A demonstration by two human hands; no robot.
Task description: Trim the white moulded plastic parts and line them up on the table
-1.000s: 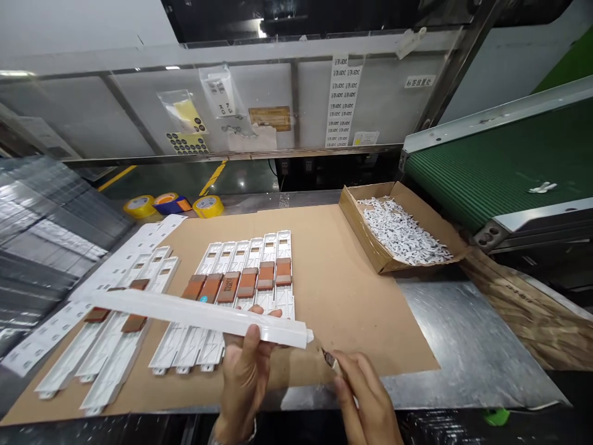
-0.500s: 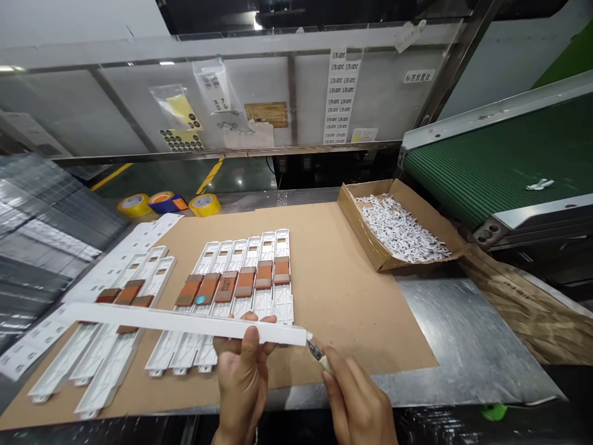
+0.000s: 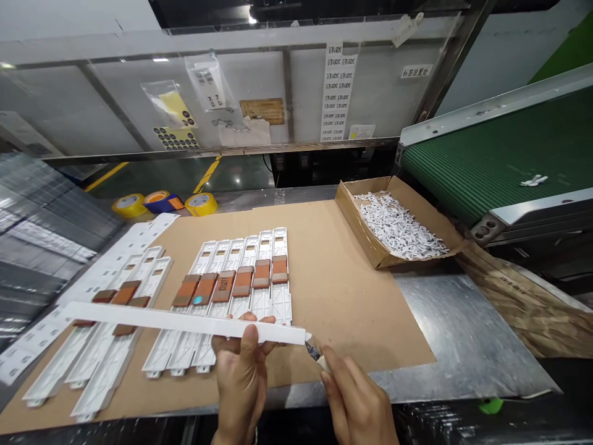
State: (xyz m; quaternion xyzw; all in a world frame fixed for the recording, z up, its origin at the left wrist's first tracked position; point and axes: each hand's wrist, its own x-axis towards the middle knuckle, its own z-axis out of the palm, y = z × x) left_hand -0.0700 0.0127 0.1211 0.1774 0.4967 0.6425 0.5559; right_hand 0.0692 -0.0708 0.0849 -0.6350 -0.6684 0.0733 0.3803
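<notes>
My left hand (image 3: 241, 371) is closed around a long white plastic strip (image 3: 162, 319), its thumb on the near face. The strip lies almost level across the view, above the cardboard. At the strip's right end, my right hand (image 3: 359, 395) grips a small knife (image 3: 317, 356) with a pale handle and a metal blade. The blade's tip is at the strip's end corner; whether it cuts in is too small to tell. Behind my left hand, several white ribbed strips (image 3: 280, 303) lie side by side, with orange-brown blocks (image 3: 242, 282) across them.
More ribbed strips (image 3: 104, 377) with blocks lie at the left, near printed label sheets (image 3: 134, 247). Tape rolls (image 3: 201, 204) stand at the back. A cardboard tray (image 3: 356, 225) holds many small white pieces, beside a green conveyor belt (image 3: 491, 161). Cardboard (image 3: 352, 296) covers the metal table (image 3: 472, 334).
The view has shifted slightly, so the table things appear a little further left. Both hands keep their holds on the strip and the knife, hardly moving.
</notes>
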